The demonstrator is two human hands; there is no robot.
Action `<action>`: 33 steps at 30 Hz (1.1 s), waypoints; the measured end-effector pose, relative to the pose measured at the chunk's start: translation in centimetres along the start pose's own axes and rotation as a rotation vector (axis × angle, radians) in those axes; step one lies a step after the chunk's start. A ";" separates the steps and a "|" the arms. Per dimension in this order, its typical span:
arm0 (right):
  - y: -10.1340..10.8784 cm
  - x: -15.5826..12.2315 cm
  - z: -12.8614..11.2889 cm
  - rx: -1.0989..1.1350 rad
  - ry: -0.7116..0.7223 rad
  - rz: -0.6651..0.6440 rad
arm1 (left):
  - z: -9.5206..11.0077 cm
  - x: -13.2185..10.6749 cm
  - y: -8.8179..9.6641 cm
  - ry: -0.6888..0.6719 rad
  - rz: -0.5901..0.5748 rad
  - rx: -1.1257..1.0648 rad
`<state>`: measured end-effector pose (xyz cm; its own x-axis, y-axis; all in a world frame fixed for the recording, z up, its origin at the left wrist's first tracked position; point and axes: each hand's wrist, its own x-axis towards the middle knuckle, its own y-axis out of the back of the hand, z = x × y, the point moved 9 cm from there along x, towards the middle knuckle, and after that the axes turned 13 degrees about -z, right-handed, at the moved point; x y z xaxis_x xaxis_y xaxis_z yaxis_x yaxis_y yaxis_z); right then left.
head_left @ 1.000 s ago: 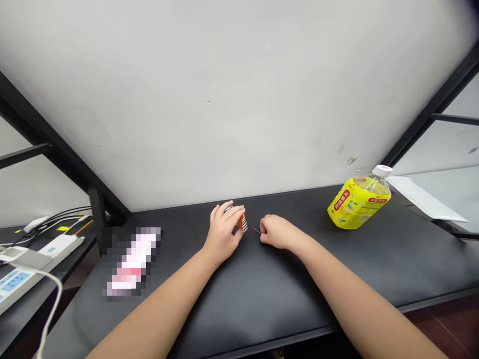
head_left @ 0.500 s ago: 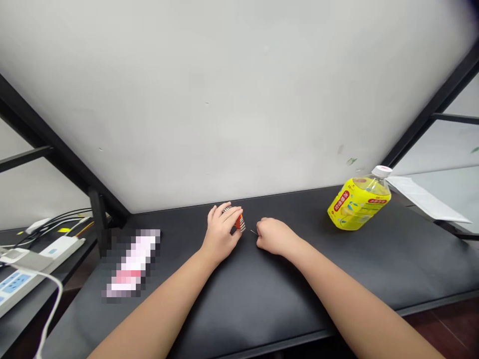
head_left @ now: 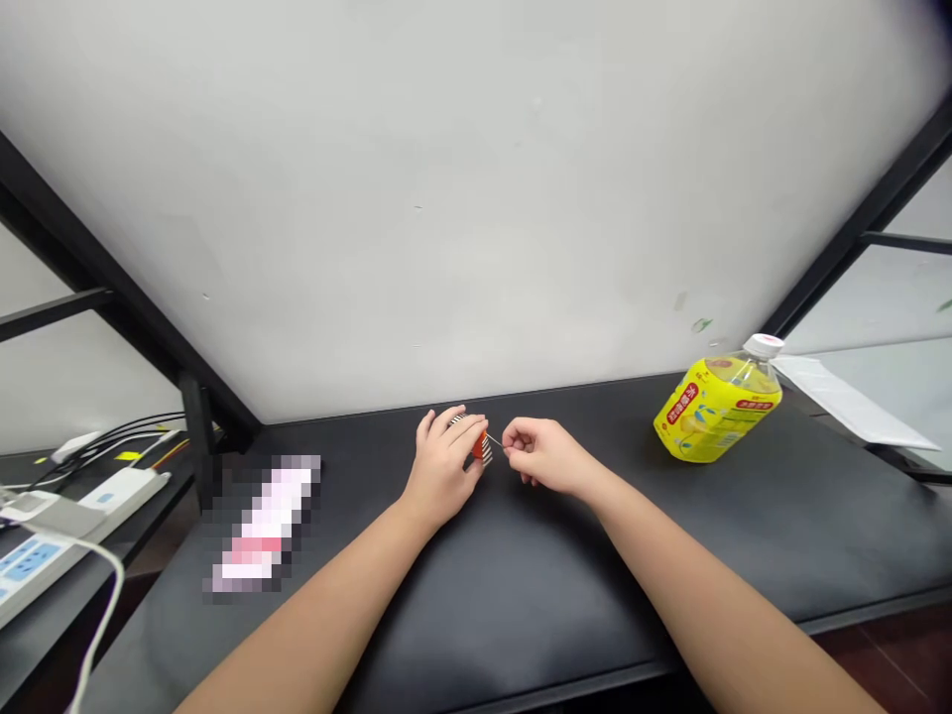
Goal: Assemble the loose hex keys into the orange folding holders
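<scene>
My left hand (head_left: 444,461) lies over a small red object with black-and-white striped edges (head_left: 480,445). Its fingers curve across the top and the thumb is at the near side, so most of the object is covered and I cannot tell its kind. To the right, my right hand (head_left: 541,454) is closed in a pinch on a thin, light-coloured stick (head_left: 495,440). The stick's far end points left and reaches the red object's right side; whether it goes into it I cannot make out.
A yellow-labelled drink bottle (head_left: 718,409) stands at the right of the black tabletop (head_left: 476,615). On the left lies a pixelated pink-and-white item (head_left: 272,521). Beyond it are a white power strip (head_left: 81,526) and cables. Papers (head_left: 855,402) lie at the far right, and a pale wall rises behind.
My right hand has turned and lifted slightly, bringing the thin stick up and left to the red object. My left hand has kept its hold with hardly any shift.
</scene>
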<state>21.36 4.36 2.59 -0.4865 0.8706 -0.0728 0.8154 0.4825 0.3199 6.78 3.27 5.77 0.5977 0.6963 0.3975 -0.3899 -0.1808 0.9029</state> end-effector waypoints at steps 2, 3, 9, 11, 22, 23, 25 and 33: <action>0.0 0.0 0.1 0.026 -0.005 0.002 | 0.2 0.0 0.1 -0.012 0.001 0.002; 0.0 0.1 0.1 0.037 -0.008 0.004 | 0.3 0.0 0.1 -0.017 -0.001 0.003; 0.3 -0.1 0.4 0.110 -0.061 -0.006 | 0.8 0.1 0.1 -0.036 -0.020 0.011; 0.3 -0.2 0.5 0.127 -0.081 -0.010 | 0.9 0.2 -0.1 -0.041 -0.031 0.012; 0.2 0.0 1.3 0.414 -0.060 0.021 | 1.9 0.2 -0.4 -0.074 -0.106 0.044; 0.0 0.1 1.4 0.468 -0.044 0.028 | 2.1 0.2 -0.5 -0.080 -0.115 0.034; -0.7 0.3 1.6 0.561 -0.021 0.036 | 2.3 0.2 -0.7 -0.089 -0.126 0.009; -2.3 0.9 1.4 0.631 0.070 0.038 | 1.3 -0.1 -0.5 -0.023 -0.066 -0.064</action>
<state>19.47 4.12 0.46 -0.4557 0.8901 -0.0038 0.8500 0.4339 -0.2986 7.86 2.39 5.54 0.6389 0.6892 0.3419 -0.3925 -0.0902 0.9153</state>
